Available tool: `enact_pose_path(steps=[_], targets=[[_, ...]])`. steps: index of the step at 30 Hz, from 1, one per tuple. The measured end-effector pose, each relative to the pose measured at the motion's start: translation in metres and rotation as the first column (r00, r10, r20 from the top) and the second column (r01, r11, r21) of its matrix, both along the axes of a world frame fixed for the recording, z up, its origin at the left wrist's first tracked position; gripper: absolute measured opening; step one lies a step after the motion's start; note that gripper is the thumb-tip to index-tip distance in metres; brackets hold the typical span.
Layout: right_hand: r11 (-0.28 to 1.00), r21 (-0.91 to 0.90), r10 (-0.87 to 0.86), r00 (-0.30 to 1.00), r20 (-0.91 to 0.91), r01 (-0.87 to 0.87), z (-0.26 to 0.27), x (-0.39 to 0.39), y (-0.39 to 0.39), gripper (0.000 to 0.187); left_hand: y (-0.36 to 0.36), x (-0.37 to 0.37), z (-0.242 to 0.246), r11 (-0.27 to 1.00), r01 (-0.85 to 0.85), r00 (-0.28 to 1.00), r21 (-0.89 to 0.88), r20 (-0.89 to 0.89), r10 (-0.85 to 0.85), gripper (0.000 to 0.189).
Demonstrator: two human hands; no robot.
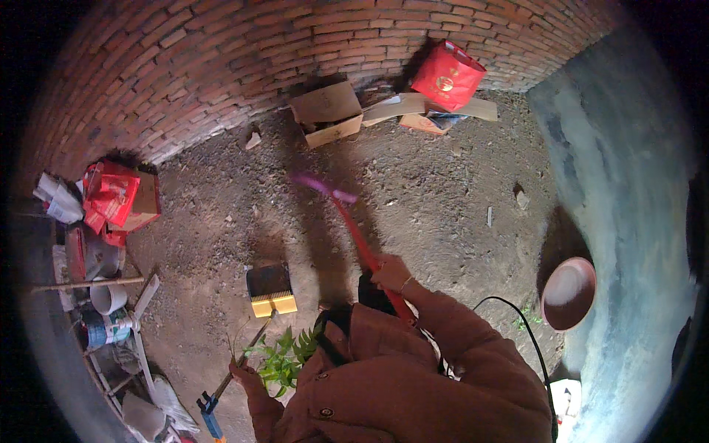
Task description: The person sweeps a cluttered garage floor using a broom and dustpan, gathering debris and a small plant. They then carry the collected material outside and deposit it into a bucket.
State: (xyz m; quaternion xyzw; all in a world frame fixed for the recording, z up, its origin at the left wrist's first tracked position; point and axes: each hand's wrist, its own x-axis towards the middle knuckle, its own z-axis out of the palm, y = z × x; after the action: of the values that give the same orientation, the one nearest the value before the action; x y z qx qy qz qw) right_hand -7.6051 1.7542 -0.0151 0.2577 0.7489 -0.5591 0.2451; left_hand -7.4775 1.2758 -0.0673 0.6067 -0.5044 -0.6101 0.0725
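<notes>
My right hand (391, 272) grips the red handle of a broom (354, 224); a blurred purple part shows at the handle's far end over the dirt floor. My left hand (243, 372), low on the left, is closed round the thin handle of a long-handled dustpan (274, 304), whose yellow toothed edge and dark pan rest on the ground. Green leafy stems (281, 362) show between my left hand and my brown jacket; whether the hand also holds them I cannot tell. A blue and black clip-like tool (210, 416) shows at the lower end of the dustpan's handle.
Ahead, a brick wall (249, 61) backs an open cardboard box (327, 113) and a red bag (450, 76). At left are red bags (113, 196), a white bucket (108, 297) and wooden poles (91, 284). A reddish basin (569, 293) leans by the right wall; a black cable (534, 338) runs beside me.
</notes>
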Motion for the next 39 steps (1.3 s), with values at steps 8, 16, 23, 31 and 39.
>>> enact_pose_path(steps=[8, 16, 23, 31, 39], targets=[[0.790, 0.611, 0.058, 0.988, -0.142, 0.041, -0.081, -0.069, 0.077, 0.017, 0.003, 0.021, 0.002, 0.996, -0.080, 0.996, -0.047, -0.052, 0.078, 0.044], [0.880, 0.432, 0.154, 0.979, 0.134, -0.197, -0.063, -0.069, 0.027, 0.008, -0.006, 0.055, -0.005, 0.994, -0.109, 0.990, -0.023, -0.090, 0.107, 0.040], [0.981, 0.080, 0.169, 0.977, 0.127, -0.180, 0.023, -0.039, -0.021, 0.017, -0.002, 0.054, -0.001, 0.973, -0.228, 0.972, 0.046, -0.049, 0.230, 0.043], [0.845, 0.126, 0.525, 0.851, -0.008, -0.520, 0.010, -0.091, -0.062, 0.034, 0.008, 0.081, -0.011, 0.971, -0.236, 0.961, 0.040, -0.142, 0.239, 0.045], [0.513, 0.318, 0.758, 0.595, 0.268, -0.797, -0.134, -0.242, -0.070, 0.036, 0.095, 0.106, 0.005, 0.952, -0.290, 0.953, -0.098, -0.124, 0.277, 0.046]])
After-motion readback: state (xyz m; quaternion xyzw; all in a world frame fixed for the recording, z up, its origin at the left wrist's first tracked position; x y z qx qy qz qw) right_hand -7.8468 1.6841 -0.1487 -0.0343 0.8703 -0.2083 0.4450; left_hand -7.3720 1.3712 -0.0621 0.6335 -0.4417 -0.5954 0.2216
